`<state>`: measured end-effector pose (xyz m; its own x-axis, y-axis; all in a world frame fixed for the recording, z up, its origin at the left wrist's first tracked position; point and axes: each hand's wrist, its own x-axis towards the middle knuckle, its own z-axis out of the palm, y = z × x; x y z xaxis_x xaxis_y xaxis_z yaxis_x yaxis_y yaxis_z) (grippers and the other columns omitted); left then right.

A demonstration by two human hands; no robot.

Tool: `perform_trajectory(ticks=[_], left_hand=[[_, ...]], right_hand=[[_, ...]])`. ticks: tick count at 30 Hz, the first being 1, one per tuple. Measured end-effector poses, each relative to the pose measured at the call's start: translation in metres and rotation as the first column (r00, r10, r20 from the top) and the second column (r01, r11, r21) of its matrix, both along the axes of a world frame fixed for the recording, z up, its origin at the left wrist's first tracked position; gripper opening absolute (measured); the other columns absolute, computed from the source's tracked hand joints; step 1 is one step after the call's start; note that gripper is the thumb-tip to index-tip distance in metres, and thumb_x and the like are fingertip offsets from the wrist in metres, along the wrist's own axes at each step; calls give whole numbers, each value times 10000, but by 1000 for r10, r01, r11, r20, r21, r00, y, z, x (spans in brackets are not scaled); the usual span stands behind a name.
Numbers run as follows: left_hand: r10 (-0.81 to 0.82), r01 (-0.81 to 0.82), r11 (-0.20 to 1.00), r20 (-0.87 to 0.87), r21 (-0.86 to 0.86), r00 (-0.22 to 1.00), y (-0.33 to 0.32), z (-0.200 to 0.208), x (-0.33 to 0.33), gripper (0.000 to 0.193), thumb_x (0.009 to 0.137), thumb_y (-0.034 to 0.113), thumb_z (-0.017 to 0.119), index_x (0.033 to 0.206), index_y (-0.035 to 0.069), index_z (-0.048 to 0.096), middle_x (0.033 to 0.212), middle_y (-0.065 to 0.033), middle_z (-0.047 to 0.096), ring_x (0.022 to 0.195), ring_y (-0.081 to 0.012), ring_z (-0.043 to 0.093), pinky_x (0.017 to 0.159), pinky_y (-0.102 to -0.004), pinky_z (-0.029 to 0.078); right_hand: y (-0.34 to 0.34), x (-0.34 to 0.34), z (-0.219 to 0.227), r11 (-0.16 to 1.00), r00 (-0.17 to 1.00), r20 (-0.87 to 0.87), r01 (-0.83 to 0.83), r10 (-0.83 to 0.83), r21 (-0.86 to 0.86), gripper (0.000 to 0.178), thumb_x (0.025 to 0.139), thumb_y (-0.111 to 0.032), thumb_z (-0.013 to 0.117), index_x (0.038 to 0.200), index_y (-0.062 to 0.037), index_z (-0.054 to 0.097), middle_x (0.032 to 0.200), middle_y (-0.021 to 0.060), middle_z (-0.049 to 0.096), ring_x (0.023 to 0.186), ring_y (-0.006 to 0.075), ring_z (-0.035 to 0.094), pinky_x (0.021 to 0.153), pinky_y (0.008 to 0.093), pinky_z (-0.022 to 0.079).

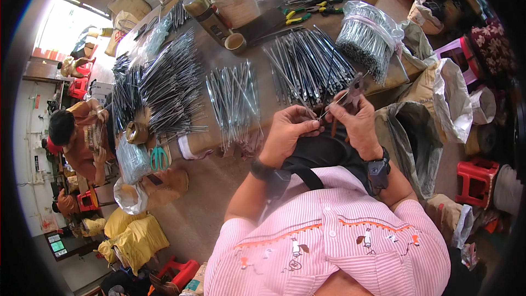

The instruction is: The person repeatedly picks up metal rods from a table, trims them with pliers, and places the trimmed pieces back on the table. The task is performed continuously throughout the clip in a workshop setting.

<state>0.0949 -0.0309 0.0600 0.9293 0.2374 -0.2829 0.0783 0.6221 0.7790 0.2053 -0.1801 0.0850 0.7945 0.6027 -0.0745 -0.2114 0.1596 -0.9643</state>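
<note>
My left hand (291, 130) is closed in a pinch on a thin metal rod (322, 115), just in front of the table's near edge. Close beside it, my right hand (357, 121) is wrapped round a pair of pliers (355, 87), whose grey metal head points up and away from me. Part of the pliers is hidden by the fingers. Just beyond my hands lies a wide pile of dark metal rods (312, 66). A smaller bunch of silvery rods (234, 101) lies to the left of it.
More dark rods (172, 85) are heaped at left. A plastic-wrapped rod bundle (368, 41) sits at right, near yellow-handled pliers (297, 17). A flask (205, 16), cup (235, 43) and white bin (236, 3) stand behind. Open sacks (411, 142) flank my right; another person (82, 137) sits left.
</note>
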Motion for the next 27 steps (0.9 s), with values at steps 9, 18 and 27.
perform_trajectory(ticks=[9,18,27], left_hand=[[-144,148,981,-41,126,989,-9,12,-10,308,792,-56,642,1096,-52,587,861,-94,671,769,-181,683,689,-252,545],[-257,259,965,-52,45,965,-13,35,-12,266,839,-55,619,1097,-18,566,903,-64,611,813,-170,670,690,-265,557],[-185,136,858,-52,-495,981,-17,19,0,352,988,370,474,926,44,590,911,-70,627,802,-168,611,677,-260,467]], right_hand=[[-12,26,4,1000,1000,-7,8,-8,-9,214,876,-45,641,1079,9,602,848,72,676,685,104,617,620,228,504],[-10,21,2,996,991,-101,-86,83,-24,243,852,-80,693,1066,-12,600,830,63,672,653,96,607,603,220,498],[-7,16,6,993,997,16,-79,81,-87,207,847,-49,682,1023,-9,580,777,53,660,617,74,592,471,199,435]])
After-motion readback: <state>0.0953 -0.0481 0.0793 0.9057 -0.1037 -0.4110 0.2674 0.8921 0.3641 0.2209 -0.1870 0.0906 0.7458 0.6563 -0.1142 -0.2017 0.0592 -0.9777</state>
